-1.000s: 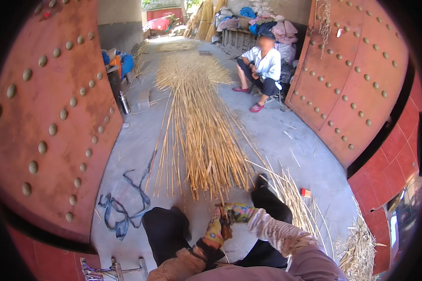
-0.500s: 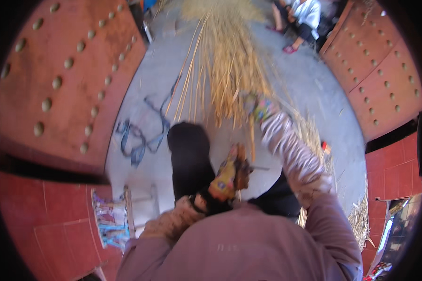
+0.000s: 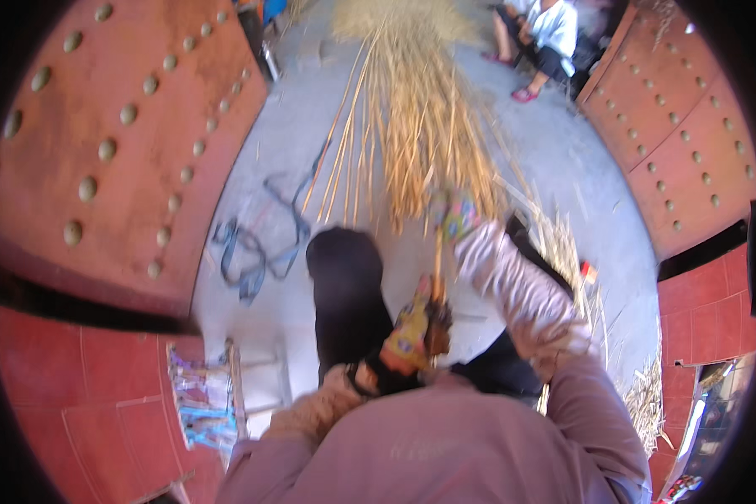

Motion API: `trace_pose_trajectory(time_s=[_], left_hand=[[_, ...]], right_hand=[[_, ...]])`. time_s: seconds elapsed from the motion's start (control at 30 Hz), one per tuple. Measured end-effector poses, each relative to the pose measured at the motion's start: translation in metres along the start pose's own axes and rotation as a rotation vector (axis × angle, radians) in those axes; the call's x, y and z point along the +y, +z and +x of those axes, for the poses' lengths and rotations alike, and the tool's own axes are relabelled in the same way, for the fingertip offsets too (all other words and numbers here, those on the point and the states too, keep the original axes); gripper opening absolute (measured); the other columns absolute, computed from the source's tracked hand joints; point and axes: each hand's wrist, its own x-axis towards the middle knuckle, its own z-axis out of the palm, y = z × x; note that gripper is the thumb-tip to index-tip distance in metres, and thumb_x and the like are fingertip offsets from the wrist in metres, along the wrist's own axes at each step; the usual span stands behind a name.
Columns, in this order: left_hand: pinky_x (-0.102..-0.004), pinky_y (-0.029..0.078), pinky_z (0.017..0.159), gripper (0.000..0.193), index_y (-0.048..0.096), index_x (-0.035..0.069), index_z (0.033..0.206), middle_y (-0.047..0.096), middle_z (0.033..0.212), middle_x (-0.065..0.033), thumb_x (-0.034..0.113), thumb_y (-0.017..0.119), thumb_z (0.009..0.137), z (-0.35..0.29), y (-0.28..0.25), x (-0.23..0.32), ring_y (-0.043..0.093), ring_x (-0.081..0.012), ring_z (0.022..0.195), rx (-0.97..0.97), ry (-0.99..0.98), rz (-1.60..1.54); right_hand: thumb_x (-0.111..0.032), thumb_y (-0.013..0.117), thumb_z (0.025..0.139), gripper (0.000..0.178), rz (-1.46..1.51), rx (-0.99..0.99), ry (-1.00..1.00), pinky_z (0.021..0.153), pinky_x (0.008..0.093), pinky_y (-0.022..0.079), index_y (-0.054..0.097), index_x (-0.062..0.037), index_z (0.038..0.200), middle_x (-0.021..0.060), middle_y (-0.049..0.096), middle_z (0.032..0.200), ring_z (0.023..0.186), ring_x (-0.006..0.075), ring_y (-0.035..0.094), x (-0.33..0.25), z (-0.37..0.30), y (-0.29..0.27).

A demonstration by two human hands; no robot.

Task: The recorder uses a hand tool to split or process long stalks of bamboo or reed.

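My left hand (image 3: 407, 334), in a patterned yellow and pink glove, is closed around a dark brown, lumpy thing (image 3: 437, 332) close to my body. I cannot make out its kind. Farther out, my right hand (image 3: 455, 217), in a multicoloured glove, is closed on a tan stalk (image 3: 438, 265). That stalk runs down from the right hand to the brown thing; whether it enters it is blurred. Just beyond the right hand, a large spread of long dry stalks (image 3: 407, 134) lies on the floor, with their cut ends toward me.
A blue-grey strap (image 3: 252, 267) lies tangled on the floor at left. Studded reddish door panels (image 3: 118, 151) flank both sides. Loose straw (image 3: 554, 239) and a small red thing (image 3: 589, 271) lie at right. Another person (image 3: 550, 38) sits at the far right.
My right hand has drawn a little toward me, bringing the stalk upright in line with the brown thing at my left hand. The left hand stays nearly in place, and the view has shifted slightly.
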Motion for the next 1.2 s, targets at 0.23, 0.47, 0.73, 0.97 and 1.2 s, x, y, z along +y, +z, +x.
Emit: trace_pose_trajectory(time_s=[0.23, 0.47, 0.73, 0.97, 1.2], left_hand=[[-0.0273, 0.034, 0.034, 0.045, 0.048, 0.013, 0.068, 0.044, 0.05, -0.0017, 0.056, 0.041, 0.076, 0.063, -0.035, -0.043, 0.042, -0.0153, 0.037, -0.016, -0.2, -0.37], [-0.0317, 0.034, 0.034, 0.047, 0.047, 0.013, 0.068, 0.045, 0.051, -0.0027, 0.059, 0.039, 0.075, 0.047, -0.003, -0.031, 0.041, -0.0179, 0.036, -0.08, -0.362, -0.2], [-0.0313, 0.033, 0.033, 0.046, 0.045, 0.014, 0.064, 0.043, 0.048, -0.0023, 0.059, 0.041, 0.074, 0.071, 0.014, -0.017, 0.04, -0.0181, 0.034, 0.043, -0.251, -0.088], [-0.0309, 0.036, 0.033, 0.051, 0.047, 0.012, 0.063, 0.045, 0.049, -0.0033, 0.062, 0.04, 0.073, 0.12, 0.017, -0.032, 0.044, -0.019, 0.035, -0.042, -0.267, -0.044], [-0.0296, 0.034, 0.03, 0.046, 0.047, 0.013, 0.065, 0.044, 0.049, -0.0028, 0.058, 0.042, 0.074, 0.113, 0.067, -0.061, 0.043, -0.018, 0.034, -0.114, -0.385, 0.165]], right_hand=[[-0.034, 0.034, 0.087, 0.037, 0.276, -0.165, 0.406, 0.036, 0.0211, 0.021, 0.049, -0.0008, 0.091, -0.0063, 0.026, 0.049, 0.039, 0.0065, 0.024, 0.044, -0.039, -0.012], [-0.031, 0.033, 0.087, 0.031, 0.28, 0.095, 0.262, 0.036, 0.0244, 0.024, 0.049, -0.0037, 0.086, -0.0057, 0.026, 0.047, 0.037, 0.0082, 0.024, -0.018, 0.037, -0.055], [-0.027, 0.039, 0.085, 0.023, 0.057, 0.18, 0.186, 0.036, 0.0238, 0.022, 0.049, -0.0073, 0.077, -0.0052, 0.029, 0.047, 0.037, 0.0087, 0.025, 0.003, 0.022, -0.044], [-0.029, 0.046, 0.082, 0.026, 0.091, -0.1, 0.249, 0.047, 0.0294, 0.036, 0.05, -0.0055, 0.091, 0.002, 0.049, 0.065, 0.052, 0.0144, 0.044, -0.021, -0.009, -0.076], [-0.04, 0.045, 0.081, 0.04, 0.156, 0.1, -0.149, 0.07, 0.0377, 0.045, 0.048, -0.0049, 0.102, 0.0123, 0.055, 0.092, 0.082, 0.025, 0.054, -0.066, -0.096, -0.152]])
